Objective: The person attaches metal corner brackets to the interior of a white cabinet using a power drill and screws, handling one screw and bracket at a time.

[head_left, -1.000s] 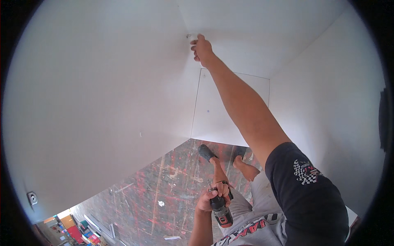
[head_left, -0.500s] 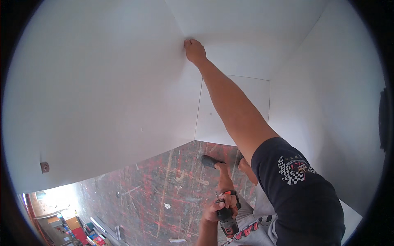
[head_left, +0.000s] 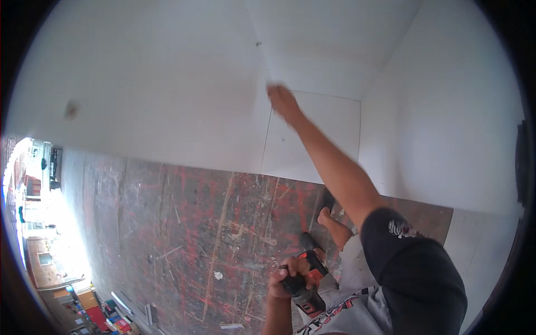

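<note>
White boards point(head_left: 139, 106) stand all around, and below them is a rough floor point(head_left: 195, 234) with red marks and scratches. Down low, the left hand point(head_left: 289, 273) has its fingers wrapped around a black and red drill point(head_left: 306, 298), up above the floor. I cannot see the drill's tip well. The right hand point(head_left: 283, 101) reaches far out, near where 2 of the boards meet. It is blurry. Its fingers look bent, but I cannot tell if they pinch something or touch a board. Higher up, apart from that hand, is 1 small metal piece point(head_left: 258, 44).

If the left hand gets loose or tired, the drill could drop on a dark shoe point(head_left: 311, 242) or hit the floor. If a finger squeezes the trigger by mistake, the drill could spin and catch the grey cloth point(head_left: 379, 310). If the right hand went up too fast, it could scrape on the metal piece. Anything tiny in it could slip out and get lost down below.
</note>
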A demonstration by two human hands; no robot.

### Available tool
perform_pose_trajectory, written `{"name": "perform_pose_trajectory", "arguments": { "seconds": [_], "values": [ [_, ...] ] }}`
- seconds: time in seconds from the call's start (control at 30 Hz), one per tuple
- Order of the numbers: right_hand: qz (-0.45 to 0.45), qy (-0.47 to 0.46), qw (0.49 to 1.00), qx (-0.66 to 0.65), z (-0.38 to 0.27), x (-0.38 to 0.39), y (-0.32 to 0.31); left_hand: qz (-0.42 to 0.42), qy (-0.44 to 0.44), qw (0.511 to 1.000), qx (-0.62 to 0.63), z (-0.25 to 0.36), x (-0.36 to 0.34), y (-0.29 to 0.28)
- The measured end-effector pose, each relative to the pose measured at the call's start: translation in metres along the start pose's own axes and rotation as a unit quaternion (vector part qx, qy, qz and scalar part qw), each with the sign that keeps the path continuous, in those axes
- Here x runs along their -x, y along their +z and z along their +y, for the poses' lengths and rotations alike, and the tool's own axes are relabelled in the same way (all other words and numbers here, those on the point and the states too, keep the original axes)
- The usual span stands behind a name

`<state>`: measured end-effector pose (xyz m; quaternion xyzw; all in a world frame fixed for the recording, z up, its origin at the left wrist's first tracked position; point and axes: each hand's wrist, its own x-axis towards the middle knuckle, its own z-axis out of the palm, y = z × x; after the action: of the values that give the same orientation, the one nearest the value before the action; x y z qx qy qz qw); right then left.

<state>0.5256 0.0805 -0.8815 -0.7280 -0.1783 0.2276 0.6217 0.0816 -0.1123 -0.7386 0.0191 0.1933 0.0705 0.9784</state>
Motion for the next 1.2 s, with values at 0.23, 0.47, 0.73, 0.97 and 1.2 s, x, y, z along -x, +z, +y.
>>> {"name": "perform_pose_trajectory", "arguments": {
  "seconds": [0.23, 0.47, 0.73, 0.97, 1.2],
  "values": [
    [-0.452, 0.041, 0.889, 0.061, 0.004, 0.398, -0.096, 0.194, 0.281, 0.936, -0.085, 0.020, -0.009, -0.060],
    [-0.422, 0.047, 0.898, -0.119, 0.047, 0.412, -0.069, 0.235, 0.347, 0.905, -0.066, 0.047, -0.072, -0.060],
    [-0.307, -0.215, 0.925, 0.055, -0.054, 0.491, -0.057, 0.120, 0.343, 0.931, 0.032, 0.037, 0.038, 0.004],
    [-0.258, -0.279, 0.916, 0.130, -0.127, 0.530, -0.090, 0.024, 0.356, 0.931, 0.079, 0.046, 0.108, -0.005],
    [-0.230, -0.192, 0.946, 0.122, -0.165, 0.566, -0.089, -0.045, 0.389, 0.919, 0.037, 0.043, 0.146, 0.018]
  ]
}}
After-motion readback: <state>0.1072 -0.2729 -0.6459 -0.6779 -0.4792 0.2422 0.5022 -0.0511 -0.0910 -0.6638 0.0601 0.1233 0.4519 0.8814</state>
